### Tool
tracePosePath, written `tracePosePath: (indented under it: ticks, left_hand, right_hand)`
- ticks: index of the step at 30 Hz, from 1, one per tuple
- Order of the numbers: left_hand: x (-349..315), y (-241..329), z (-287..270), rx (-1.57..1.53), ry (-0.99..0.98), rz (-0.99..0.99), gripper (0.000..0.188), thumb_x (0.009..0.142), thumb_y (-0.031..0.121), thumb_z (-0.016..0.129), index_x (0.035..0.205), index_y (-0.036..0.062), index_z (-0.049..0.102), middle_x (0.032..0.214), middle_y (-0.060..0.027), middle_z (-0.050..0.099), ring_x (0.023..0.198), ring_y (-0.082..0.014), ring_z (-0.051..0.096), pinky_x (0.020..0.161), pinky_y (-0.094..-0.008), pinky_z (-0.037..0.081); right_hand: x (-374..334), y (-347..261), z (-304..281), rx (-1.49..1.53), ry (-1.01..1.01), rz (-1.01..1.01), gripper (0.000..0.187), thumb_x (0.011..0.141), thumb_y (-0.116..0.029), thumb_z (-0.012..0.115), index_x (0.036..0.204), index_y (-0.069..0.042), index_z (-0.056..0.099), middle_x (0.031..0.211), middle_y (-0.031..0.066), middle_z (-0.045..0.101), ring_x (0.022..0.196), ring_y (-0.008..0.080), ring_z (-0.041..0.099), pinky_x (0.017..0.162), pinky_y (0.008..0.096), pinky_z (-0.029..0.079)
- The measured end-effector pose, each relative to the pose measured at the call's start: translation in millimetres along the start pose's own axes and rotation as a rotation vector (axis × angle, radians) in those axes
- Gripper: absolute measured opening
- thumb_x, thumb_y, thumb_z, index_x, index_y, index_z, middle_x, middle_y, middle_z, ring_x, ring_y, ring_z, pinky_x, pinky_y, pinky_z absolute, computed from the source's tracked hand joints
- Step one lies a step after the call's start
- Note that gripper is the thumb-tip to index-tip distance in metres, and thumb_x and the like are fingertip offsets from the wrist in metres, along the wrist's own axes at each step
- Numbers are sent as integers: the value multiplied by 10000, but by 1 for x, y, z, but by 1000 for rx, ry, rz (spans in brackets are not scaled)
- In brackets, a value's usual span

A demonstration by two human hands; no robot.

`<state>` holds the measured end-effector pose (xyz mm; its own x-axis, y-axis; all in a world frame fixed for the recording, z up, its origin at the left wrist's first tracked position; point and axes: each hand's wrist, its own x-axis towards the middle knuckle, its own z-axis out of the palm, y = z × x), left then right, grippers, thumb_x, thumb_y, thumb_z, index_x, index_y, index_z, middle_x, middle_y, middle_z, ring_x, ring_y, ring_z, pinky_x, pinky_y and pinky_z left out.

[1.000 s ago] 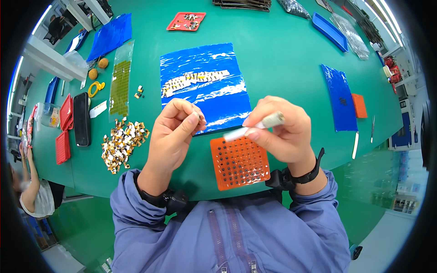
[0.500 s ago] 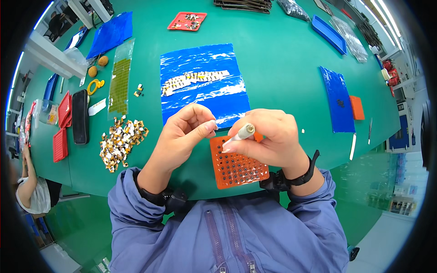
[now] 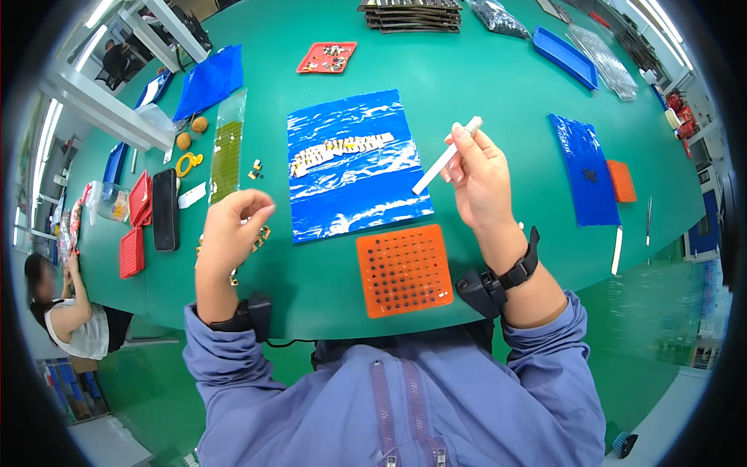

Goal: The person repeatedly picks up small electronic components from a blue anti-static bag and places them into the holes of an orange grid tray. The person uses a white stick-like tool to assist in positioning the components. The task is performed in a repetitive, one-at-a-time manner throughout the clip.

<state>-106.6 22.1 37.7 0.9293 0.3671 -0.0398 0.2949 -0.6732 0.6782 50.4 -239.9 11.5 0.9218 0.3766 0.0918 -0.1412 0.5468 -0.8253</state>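
My right hand (image 3: 476,175) grips a white pen-like stick (image 3: 440,165) between thumb and fingers. Its beige end points up and away, and its lower tip hangs by the right edge of a blue plastic sheet (image 3: 342,206). Small white-and-gold pieces (image 3: 342,148) lie in a row across that sheet. On the left, my left hand (image 3: 229,227) hovers over a heap of similar small pieces (image 3: 257,240), mostly hiding it. Its fingers curl toward the thumb, and what they hold, if anything, is hidden. Between my forearms lies an orange tray with rows of dark-filled holes (image 3: 405,272).
A red tray of small parts (image 3: 327,58) stands farther back. To the right are another blue sheet (image 3: 580,175), an orange block (image 3: 621,181) and tweezers (image 3: 649,222). A black case (image 3: 165,210) and yellow tape rolls (image 3: 187,163) lie left. Another person (image 3: 74,311) sits at far left.
My left hand has moved left from the blue sheet to the heap of pieces. The right hand has lifted the stick away from the orange tray, up and to the right.
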Motion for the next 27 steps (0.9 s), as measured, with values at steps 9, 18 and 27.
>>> tracePosePath:
  ticks: [9, 18, 27]
  left_hand:
    - [37, -5, 2, 321, -61, 265, 161, 695, 160, 657, 795, 41, 616, 770, -134, 562, 764, -272, 552, 685, -355, 433]
    - [81, -5, 38, 484, 43, 300, 187, 675, 164, 690, 759, 74, 548, 818, -118, 480, 864, -284, 468, 760, -352, 376]
    - [61, 25, 32, -164, -155, 155, 122, 768, 82, 624, 751, 30, 515, 679, -11, 531, 613, -78, 499, 578, -196, 403]
  right_hand:
    - [-8, 2, 6, -58, -74, 28, 166, 827, -189, 583, 743, -49, 552, 561, -25, 472, 480, 26, 398, 455, 164, 314]
    - [-11, -1, 5, -89, -108, 45, 153, 823, -183, 584, 734, -68, 536, 593, -34, 482, 505, 11, 400, 456, 155, 308]
    - [-16, -10, 8, -17, -145, 16, 86, 811, -115, 594, 791, -40, 558, 636, -21, 514, 536, 19, 433, 476, 158, 334]
